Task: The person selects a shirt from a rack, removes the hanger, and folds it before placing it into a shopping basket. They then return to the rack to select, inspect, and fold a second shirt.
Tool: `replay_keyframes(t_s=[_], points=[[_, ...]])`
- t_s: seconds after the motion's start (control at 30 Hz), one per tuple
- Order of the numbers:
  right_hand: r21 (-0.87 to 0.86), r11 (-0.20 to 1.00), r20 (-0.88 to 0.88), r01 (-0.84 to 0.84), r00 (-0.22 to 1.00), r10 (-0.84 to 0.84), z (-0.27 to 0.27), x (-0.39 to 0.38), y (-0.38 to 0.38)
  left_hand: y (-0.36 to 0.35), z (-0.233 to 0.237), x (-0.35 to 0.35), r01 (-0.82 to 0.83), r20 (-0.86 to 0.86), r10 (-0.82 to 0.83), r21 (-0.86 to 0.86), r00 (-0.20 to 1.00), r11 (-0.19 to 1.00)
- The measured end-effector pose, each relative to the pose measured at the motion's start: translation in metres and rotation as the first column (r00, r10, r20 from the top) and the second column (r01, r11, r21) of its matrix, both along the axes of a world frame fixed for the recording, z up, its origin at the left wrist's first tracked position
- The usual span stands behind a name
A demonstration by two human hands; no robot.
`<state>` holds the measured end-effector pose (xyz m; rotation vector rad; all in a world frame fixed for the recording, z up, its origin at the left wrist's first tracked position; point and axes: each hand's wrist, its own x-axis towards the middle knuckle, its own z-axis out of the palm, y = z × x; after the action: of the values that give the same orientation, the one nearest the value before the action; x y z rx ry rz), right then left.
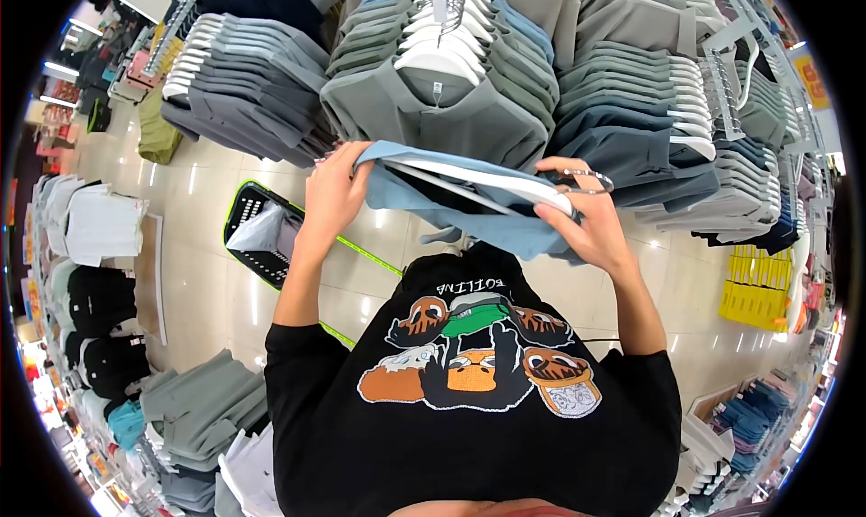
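Two hands hold up a blue shirt.
Head view: left hand (332,192) and right hand (585,224) each keep a closed grip on the soft light-blue shirt (478,224), near the hanging grey shirts (433,111). Tilted, it might slide to the floor.

A: Bare left hand (332,192)?
B: Holding up ahead of the chest, fingers clamping shut, forearm angling upward.
A: Bare right hand (586,224)?
B: Clamping shut too, thumb pointing inward, elbow bending outward.
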<state>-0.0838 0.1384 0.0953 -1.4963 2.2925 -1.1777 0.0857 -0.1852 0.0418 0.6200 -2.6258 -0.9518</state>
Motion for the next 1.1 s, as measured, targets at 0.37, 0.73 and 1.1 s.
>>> replay_keyframes(t_s=[0.37, 0.73, 1.1], points=[[-0.054, 0.992, 0.193, 0.116, 0.976, -0.104, -0.002, -0.001, 0.069, -0.021, -0.014, -0.050, 0.400, 0.014, -0.456, 0.456, 0.890, 0.795], [-0.316, 0.906, 0.585, 0.282, 0.810, -0.049, -0.017, -0.013, 0.063, 0.070, -0.028, -0.098, 0.499, 0.052, -0.717, 0.683, 0.695, 0.533], [-0.439, 0.898, 0.818, 0.018, 0.420, 0.392, 0.032, -0.012, -0.079, 0.065, -0.024, -0.050, -0.044, 0.036, 0.026, 0.734, 0.999, 0.677]])
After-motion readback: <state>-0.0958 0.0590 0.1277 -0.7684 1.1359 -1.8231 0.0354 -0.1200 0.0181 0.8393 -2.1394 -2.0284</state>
